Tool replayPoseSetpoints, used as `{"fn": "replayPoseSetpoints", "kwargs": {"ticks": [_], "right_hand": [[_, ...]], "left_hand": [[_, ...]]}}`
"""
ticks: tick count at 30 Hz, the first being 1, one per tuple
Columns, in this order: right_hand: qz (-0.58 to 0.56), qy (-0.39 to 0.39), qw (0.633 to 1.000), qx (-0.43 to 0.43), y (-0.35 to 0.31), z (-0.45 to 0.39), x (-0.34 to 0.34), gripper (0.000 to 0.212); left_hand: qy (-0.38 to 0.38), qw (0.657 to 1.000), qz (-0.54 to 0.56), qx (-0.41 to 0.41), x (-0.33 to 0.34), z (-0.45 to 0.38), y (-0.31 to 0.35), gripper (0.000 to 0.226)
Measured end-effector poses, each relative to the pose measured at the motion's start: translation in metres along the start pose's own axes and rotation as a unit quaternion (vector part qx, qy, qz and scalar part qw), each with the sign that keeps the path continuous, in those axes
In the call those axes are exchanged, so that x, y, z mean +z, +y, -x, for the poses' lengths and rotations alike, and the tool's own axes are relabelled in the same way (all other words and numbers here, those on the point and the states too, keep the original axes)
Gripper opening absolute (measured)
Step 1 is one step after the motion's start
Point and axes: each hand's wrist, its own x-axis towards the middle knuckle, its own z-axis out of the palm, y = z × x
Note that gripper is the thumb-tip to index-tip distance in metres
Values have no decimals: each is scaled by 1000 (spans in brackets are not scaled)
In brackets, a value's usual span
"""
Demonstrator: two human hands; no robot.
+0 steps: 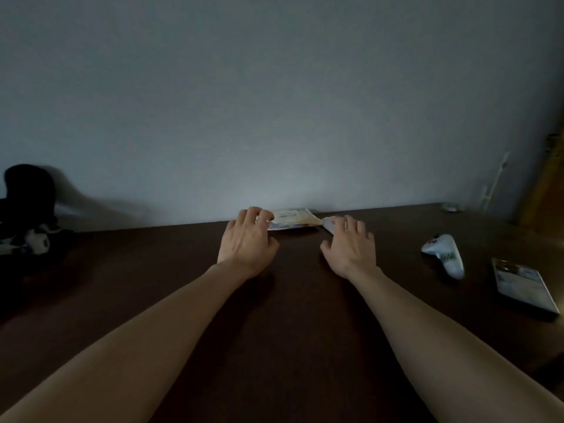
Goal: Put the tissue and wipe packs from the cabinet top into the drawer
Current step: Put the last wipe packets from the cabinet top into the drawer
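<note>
A flat white and orange wipe pack (292,219) lies on the dark wooden cabinet top (290,315) against the back wall. My left hand (247,239) rests on the pack's left end, fingers curled over its edge. A smaller pale tissue pack (329,223) lies just right of it. My right hand (351,245) covers most of that pack, fingers spread over it. Whether either hand has a firm grip cannot be told. No drawer is in view.
A white tube-like pack (445,253) and a flat printed packet (523,285) lie at the right of the top. A black and white plush toy (29,215) sits at the far left. A small round object (451,206) is at the back right corner.
</note>
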Motion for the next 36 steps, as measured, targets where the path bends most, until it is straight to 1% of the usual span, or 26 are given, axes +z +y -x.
{"fn": "replayPoseSetpoints", "kwargs": {"ticks": [2,3,5,6,8,10,13,14,17,19,22,24,27,29,30,32,33,34,35,36], "right_hand": [[-12,-38,999,29,6,-23,15,74],[-12,-60,998,32,8,-30,18,77],[-19,-91,995,31,9,-42,23,76],[-19,-105,994,31,10,-48,26,74],[-19,-131,991,26,11,-59,29,69],[-11,-132,991,22,13,-62,32,64],[-19,-133,991,21,15,-63,32,59],[-23,-136,990,22,16,-63,32,58],[-30,-136,990,17,16,-61,28,52],[-30,-137,990,6,14,-56,23,44],[-17,-144,989,-16,5,-41,11,39],[-13,-146,989,-32,-3,-26,3,39],[-26,-150,987,-58,-10,3,-10,39],[-38,-153,985,-74,-14,26,-24,40],[-41,-148,984,-85,-16,37,-32,42],[-45,-110,986,-113,-22,65,-47,44],[-54,-88,986,-128,-25,78,-52,44],[-66,-81,984,-142,-27,92,-55,46],[-74,-90,981,-154,-28,105,-57,50],[-74,-107,977,-167,-29,116,-60,55]], "left_hand": [[-29,1000,-5,-9,31,-25,3,59],[-55,998,-14,-12,42,-33,2,65],[-117,992,-23,-31,60,-47,-2,72],[-135,989,-27,-43,69,-55,-5,72],[-138,988,-48,-56,77,-70,-10,68],[-127,987,-77,-57,81,-77,-12,65],[-143,984,-89,-61,82,-82,-14,60],[-146,983,-99,-58,81,-83,-15,58],[-125,982,-137,-35,77,-82,-17,54],[-149,982,-114,-29,71,-76,-22,53],[-215,975,-25,-58,55,-59,-26,47],[-223,973,-27,-54,42,-43,-22,46],[-221,971,-81,-38,17,-17,-12,48],[-188,974,-120,-41,-6,1,-5,53],[-157,977,-138,-46,-20,11,-1,57],[-88,982,-164,-34,-48,35,6,68],[-65,985,-158,-32,-56,47,7,76],[-71,988,-130,-50,-61,59,7,87],[-111,986,-87,-84,-64,71,9,103],[-172,976,-53,-120,-67,82,12,117]]}}
